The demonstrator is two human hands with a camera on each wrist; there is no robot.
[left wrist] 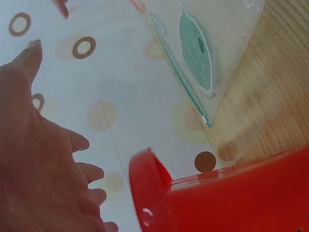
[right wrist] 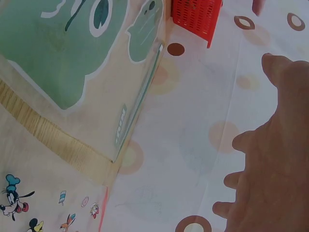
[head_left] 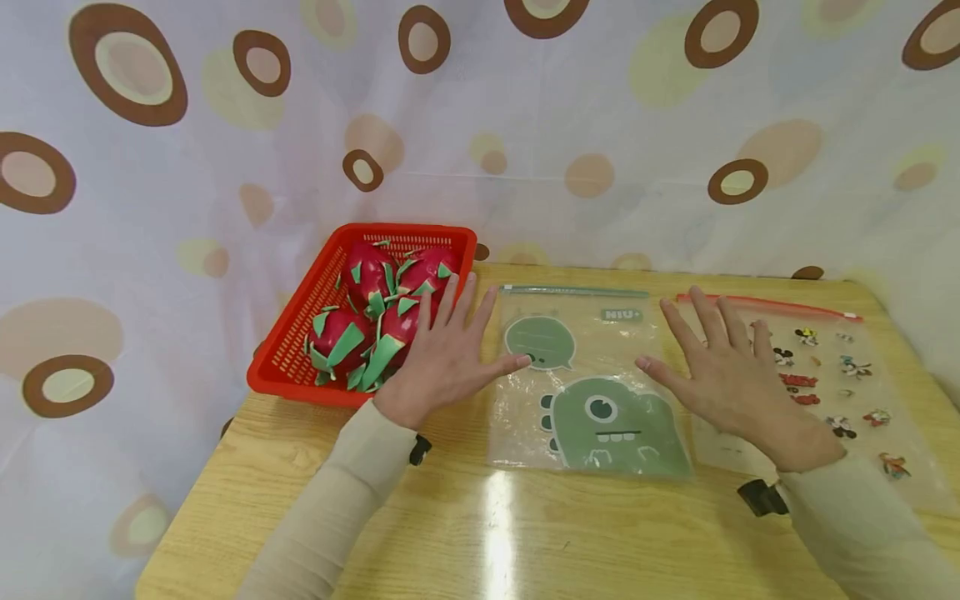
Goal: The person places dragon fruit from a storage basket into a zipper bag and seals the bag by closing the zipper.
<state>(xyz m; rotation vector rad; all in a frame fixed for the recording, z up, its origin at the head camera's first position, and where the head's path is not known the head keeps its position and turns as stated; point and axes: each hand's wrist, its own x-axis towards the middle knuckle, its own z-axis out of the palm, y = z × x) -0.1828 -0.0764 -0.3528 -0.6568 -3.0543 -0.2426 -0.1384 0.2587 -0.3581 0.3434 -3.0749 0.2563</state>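
Both hands hover over the table with fingers spread, holding nothing. My left hand [head_left: 442,358] is in front of the right side of a red plastic basket [head_left: 288,387], partly covering the dragon fruits inside. Several dragon fruits [head_left: 341,333], deep pink with green scales, fill that basket. Between the hands lies a clear zip bag [head_left: 615,425] printed with a green one-eyed monster, its green slider edge at the back. My right hand [head_left: 738,383] is above a second zip bag [head_left: 847,383], which has cartoon figures and a red slider edge. Both bags lie flat.
The wooden table [head_left: 420,533] runs beneath everything and ends at a left edge near the basket. Behind it hangs a pale curtain [head_left: 480,100] with brown and yellow circles. Black straps [head_left: 761,497] show at the wrists.
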